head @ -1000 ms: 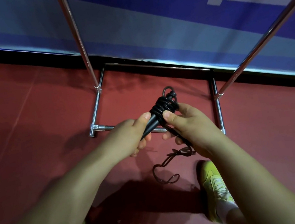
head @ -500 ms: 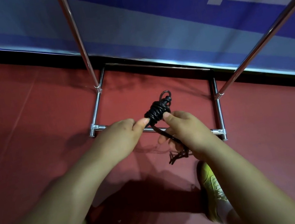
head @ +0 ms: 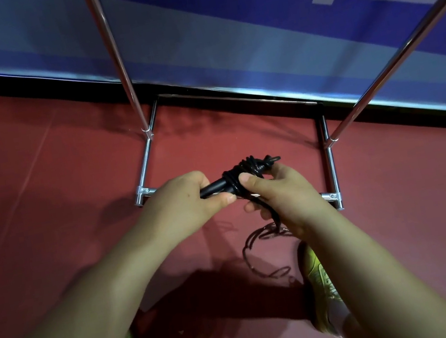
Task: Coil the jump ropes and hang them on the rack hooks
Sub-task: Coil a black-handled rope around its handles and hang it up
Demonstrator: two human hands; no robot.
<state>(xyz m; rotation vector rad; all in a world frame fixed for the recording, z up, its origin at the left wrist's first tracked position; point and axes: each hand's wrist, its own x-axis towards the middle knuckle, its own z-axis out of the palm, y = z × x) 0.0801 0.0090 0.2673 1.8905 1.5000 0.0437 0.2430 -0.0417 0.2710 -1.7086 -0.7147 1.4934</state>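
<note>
Nearest me, loose cord point(head: 255, 255) trails down over the red floor point(head: 40, 175). My left hand point(head: 183, 205) is fisted around the black jump rope point(head: 241, 173) handle; my right hand point(head: 282, 194) pinches the wound coils, thumb on top. Beyond stands the chrome rack point(head: 332, 168) base.

Open red floor point(head: 44, 198) lies left of the hands; rack poles point(head: 114, 57) flank them, and loose rope point(head: 255, 255), perhaps tangled, trails below.

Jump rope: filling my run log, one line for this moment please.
left hand: grips handle | right hand: winds jump rope | tail on floor | unhung
</note>
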